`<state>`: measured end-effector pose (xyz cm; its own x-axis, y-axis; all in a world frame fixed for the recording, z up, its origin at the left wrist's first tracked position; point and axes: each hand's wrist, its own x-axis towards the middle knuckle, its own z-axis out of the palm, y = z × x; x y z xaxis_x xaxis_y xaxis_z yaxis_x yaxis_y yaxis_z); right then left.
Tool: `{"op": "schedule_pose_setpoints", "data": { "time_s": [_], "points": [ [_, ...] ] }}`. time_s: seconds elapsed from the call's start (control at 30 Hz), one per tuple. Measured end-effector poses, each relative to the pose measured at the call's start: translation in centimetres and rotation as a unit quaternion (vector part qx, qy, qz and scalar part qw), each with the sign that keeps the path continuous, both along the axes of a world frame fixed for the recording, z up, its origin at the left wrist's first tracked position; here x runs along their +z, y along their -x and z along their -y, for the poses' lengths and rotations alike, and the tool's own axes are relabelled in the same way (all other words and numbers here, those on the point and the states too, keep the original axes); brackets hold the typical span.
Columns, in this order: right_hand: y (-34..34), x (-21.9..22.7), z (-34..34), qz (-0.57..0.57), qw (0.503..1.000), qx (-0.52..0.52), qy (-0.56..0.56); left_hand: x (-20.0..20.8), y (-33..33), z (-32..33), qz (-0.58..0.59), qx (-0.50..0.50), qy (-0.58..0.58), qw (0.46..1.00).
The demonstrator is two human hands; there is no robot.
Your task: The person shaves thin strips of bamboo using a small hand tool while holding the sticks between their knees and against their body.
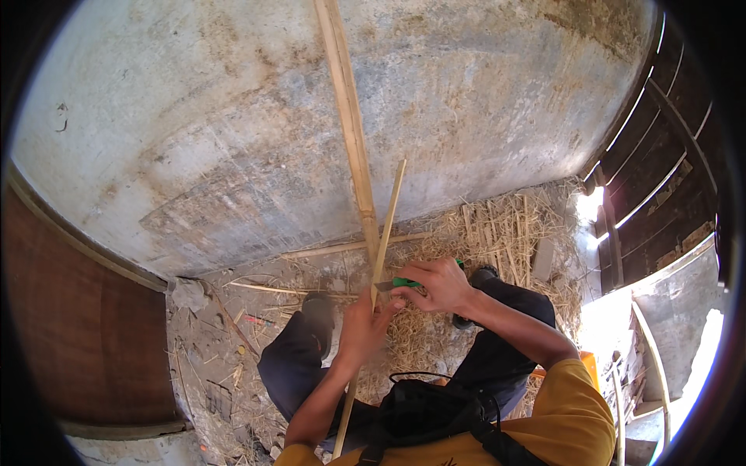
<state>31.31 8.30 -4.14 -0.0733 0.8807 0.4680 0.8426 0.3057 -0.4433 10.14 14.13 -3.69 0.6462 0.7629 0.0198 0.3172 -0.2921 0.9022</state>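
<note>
My left hand [361, 330] is closed round a thin, pale bamboo strip [392, 203]. The strip runs slantwise from my lap past my fingers toward the wall, its far end free. In my right hand [441, 289] is a knife [403, 282] with a green handle, gripped by bent fingers. Its short blade points left and meets the strip just above my left hand; how deep the edge sits cannot be told. My right thumb lies close to the left fingers. Beyond the strip, a longer split bamboo pole [348, 116] stands against the wall, its lower end passing behind the strip.
A stained, pale wall [233, 116] rises in front of me. Curled shavings [505, 233] and split pieces cover the floor between and beyond my feet. A brown wooden panel [85, 318] stands at left, dark slatted boards [660, 179] at right. A black bag [427, 412] rests at my waist.
</note>
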Motion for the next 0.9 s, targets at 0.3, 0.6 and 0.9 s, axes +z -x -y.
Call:
{"op": "schedule_pose_setpoints", "data": {
  "time_s": [0.3, 0.6, 0.9],
  "points": [
    [0.1, 0.1, -0.2, 0.011, 0.999, 0.005, -0.049, -0.8, 0.2, -0.1, -0.002, 0.003, -0.065, 0.998],
    [0.2, 0.3, -0.3, 0.022, 0.998, -0.016, -0.065, -0.6, 0.2, -0.3, 0.001, 0.003, -0.067, 0.998],
    [-7.1, 2.6, -2.5, -0.032, 0.973, -0.225, -0.044, -1.9, 0.1, 2.5, -0.042, -0.033, 0.015, 0.998]
  ]
}}
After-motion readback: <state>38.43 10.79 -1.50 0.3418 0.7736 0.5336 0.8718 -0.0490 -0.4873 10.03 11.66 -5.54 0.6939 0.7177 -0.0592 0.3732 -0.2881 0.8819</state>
